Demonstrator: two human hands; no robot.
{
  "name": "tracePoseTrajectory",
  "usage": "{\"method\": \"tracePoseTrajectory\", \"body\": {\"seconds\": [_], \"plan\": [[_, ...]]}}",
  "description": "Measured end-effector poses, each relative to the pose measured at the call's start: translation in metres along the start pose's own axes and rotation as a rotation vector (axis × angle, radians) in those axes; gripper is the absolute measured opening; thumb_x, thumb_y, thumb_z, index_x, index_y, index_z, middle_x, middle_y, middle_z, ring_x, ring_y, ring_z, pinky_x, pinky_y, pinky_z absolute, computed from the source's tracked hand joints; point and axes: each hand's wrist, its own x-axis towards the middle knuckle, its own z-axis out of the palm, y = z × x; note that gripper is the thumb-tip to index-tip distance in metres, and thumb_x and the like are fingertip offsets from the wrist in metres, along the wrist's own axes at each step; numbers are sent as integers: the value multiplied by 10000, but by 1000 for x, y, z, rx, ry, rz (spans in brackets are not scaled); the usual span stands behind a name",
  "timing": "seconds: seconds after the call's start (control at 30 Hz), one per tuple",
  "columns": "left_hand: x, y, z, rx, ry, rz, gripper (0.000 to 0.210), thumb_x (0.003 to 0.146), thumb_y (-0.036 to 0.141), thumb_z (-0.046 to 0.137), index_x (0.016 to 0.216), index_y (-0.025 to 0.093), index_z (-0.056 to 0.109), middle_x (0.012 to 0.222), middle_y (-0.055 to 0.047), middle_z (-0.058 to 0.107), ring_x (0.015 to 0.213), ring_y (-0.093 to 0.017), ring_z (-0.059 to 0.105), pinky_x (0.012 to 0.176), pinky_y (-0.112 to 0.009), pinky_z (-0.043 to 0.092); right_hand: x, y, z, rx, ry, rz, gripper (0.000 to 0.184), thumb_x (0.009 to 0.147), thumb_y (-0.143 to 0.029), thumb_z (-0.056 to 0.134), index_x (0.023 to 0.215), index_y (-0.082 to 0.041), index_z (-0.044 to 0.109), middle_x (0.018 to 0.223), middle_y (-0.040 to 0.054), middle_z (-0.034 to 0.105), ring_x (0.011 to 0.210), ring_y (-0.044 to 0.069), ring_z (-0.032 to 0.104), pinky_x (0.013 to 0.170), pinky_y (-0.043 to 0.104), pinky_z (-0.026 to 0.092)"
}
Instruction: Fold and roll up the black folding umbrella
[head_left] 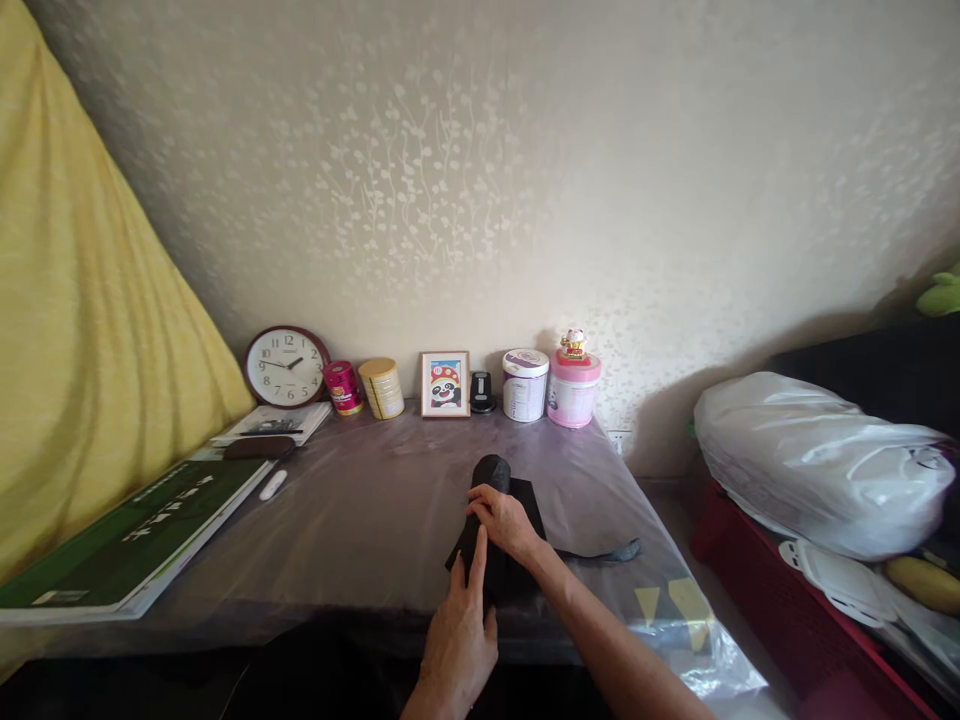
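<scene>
A black cloth roll (492, 470) lies lengthwise near the front of the table, with a flat black piece of cloth (527, 497) spread under and beside it. From its right side a thin dark strap (607, 553) trails across the table. My right hand (504, 520) reaches over the roll from the right, its fingers bent and closed on the upper side. Below it my left hand (461, 625) rests on the near part of the black cloth, index and middle fingers stretched forward and apart. The left fingertips nearly meet the right hand. What the roll holds inside is hidden.
A plastic-covered table (360, 500) stretches to the wall. Along its back stand a clock (286, 367), several tins, a framed panda picture (445, 385) and a pink tub (574, 390). A green book (150, 530) lies left; a white bag (817, 460) sits right.
</scene>
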Motion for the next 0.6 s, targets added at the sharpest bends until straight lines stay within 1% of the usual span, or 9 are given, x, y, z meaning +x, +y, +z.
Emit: {"method": "tracePoseTrajectory", "body": {"seconds": [0.07, 0.13, 0.2, 0.27, 0.33, 0.4, 0.5, 0.6], "plan": [[1, 0, 1, 58, -20, -30, 715, 790, 102, 389, 1412, 228, 59, 1421, -177, 303, 1091, -263, 558, 855, -340, 460, -1, 2, -1, 26, -27, -18, 277, 803, -132, 426, 978, -249, 606, 821, -33, 721, 807, 147, 655, 724, 232, 456], [1, 0, 1, 51, -14, -40, 690, 796, 115, 381, 1411, 211, 84, 1424, -175, 293, 1115, -264, 539, 878, -345, 449, -4, 4, -3, 78, -48, -36, 266, 821, -163, 424, 990, -259, 605, 817, -42, 715, 748, 140, 652, 700, 237, 469], [1, -1, 2, 17, -15, -39, 687, 798, 126, 380, 1412, 198, 82, 1435, -157, 278, 1140, -250, 519, 898, -329, 437, -11, 5, -6, 101, -9, -92, 236, 847, -220, 431, 988, -256, 617, 859, -23, 705, 769, 141, 642, 730, 249, 475], [2, -2, 2, -18, -15, -28, 683, 796, 138, 383, 1411, 173, 87, 1444, -141, 266, 1173, -236, 491, 920, -307, 423, -19, 7, -9, 68, 66, -196, 228, 870, -266, 433, 970, -245, 637, 931, 12, 689, 874, 153, 620, 820, 275, 457], [3, -4, 3, -41, -6, -22, 674, 795, 150, 381, 1408, 150, 101, 1451, -129, 256, 1210, -226, 455, 948, -295, 402, -25, 10, -9, 9, 101, -311, 231, 880, -286, 442, 964, -238, 652, 1016, 37, 671, 1020, 172, 567, 929, 319, 401], [4, -6, 4, -50, 2, -29, 667, 794, 162, 376, 1406, 131, 111, 1457, -126, 245, 1236, -220, 425, 972, -295, 382, -26, 14, -8, -46, 75, -378, 235, 884, -287, 449, 999, -241, 649, 1091, 45, 652, 1137, 187, 500, 1015, 378, 317], [4, -9, 7, -62, -2, -32, 662, 790, 170, 367, 1401, 100, 121, 1464, -125, 234, 1278, -212, 369, 1007, -294, 348, -17, 22, -3, -119, 37, -381, 270, 905, -261, 408, 1053, -246, 633, 1153, 42, 629, 1229, 189, 420, 1071, 445, 193], [5, -11, 8, -76, -12, -38, 663, 787, 176, 359, 1401, 99, 122, 1466, -116, 235, 1298, -202, 336, 1026, -296, 331, 2, 29, 0, -166, 6, -358, 302, 920, -237, 362, 1052, -242, 633, 1146, 33, 635, 1232, 173, 414, 1077, 445, 159]]}}
